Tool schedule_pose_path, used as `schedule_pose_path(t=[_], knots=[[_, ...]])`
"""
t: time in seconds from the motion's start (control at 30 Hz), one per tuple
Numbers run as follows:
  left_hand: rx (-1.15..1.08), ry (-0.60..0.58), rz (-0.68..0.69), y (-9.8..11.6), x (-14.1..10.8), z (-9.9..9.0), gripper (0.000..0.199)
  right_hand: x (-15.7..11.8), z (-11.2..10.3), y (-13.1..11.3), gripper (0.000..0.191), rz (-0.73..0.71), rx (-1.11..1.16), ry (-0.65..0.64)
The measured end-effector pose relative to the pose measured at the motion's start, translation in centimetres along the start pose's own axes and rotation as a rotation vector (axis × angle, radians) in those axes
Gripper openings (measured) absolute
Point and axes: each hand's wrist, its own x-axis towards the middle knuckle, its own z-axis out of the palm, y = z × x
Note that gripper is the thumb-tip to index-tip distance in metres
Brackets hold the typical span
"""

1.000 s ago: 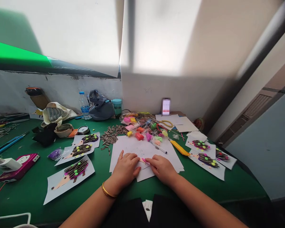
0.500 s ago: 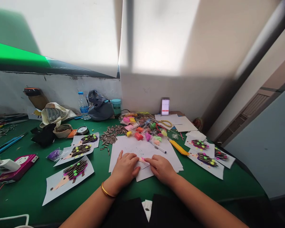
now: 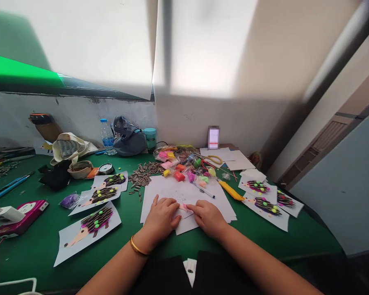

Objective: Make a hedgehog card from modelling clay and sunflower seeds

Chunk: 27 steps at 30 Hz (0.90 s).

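A flat piece of pink and peach modelling clay [image 3: 183,207] lies on a white sheet [image 3: 182,227] between my hands. My left hand [image 3: 162,216] rests on the paper with fingers stretched out, fingertips beside the clay's left side. From the right, the extended index finger of my right hand [image 3: 209,218] touches the pink part; its other fingers are bent and partly hidden. Faint pencil lines show on the paper above the clay. Just beyond lie a capped marker [image 3: 205,191] and packets of coloured clay [image 3: 178,176].
Sunflower seeds [image 3: 140,177] are heaped left of the paper. Finished hedgehog pictures [image 3: 76,256] lie on both sides. A yellow utility knife [image 3: 230,191], scissors [image 3: 214,159], a phone [image 3: 213,138], a water bottle [image 3: 108,139] and a purple clay packet [image 3: 69,200] are on the green table [image 3: 135,278].
The view has shifted very slightly. Both hands stay in nearly the same place, the right index finger still on the pink clay.
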Motion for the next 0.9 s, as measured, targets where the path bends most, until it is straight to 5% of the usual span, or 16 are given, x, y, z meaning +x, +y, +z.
schedule_pose_path(t=[0.9], knots=[[-0.014, -0.002, -0.009, -0.08, 0.06, 0.0, 0.029, 0.29, -0.25, -0.31, 0.038, -0.027, -0.029, -0.066]])
